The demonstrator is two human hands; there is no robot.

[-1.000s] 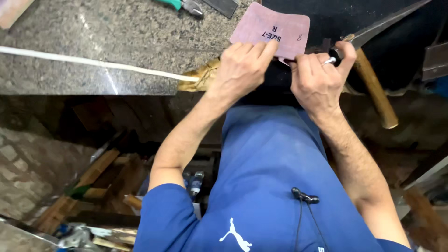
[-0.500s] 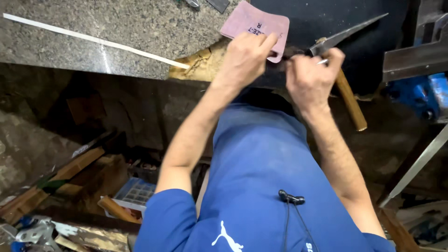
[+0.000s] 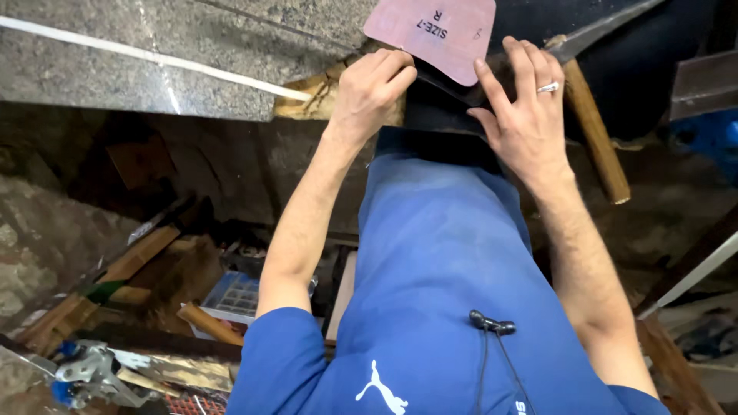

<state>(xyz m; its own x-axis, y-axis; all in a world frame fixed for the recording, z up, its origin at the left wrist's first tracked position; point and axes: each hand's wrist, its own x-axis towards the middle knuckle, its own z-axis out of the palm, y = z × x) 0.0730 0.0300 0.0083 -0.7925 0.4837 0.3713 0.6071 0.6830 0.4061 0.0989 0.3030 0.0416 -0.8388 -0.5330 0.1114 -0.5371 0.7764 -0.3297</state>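
Fingers (image 3: 507,65) pinning pink template (image 3: 434,34), pointing away

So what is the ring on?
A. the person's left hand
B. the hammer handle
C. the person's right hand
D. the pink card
C: the silver ring sits on a finger of the right hand, which presses down by the pink card; the left hand shows no ring.

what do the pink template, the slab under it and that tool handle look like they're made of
Pink template: probably stiff card or thin board, matte, flat, cleanly cut edges. Slab: looks like polished granite, grey, speckled, slightly glossy. Tool handle: wood, brown and worn; its dark pointed head looks like metal.
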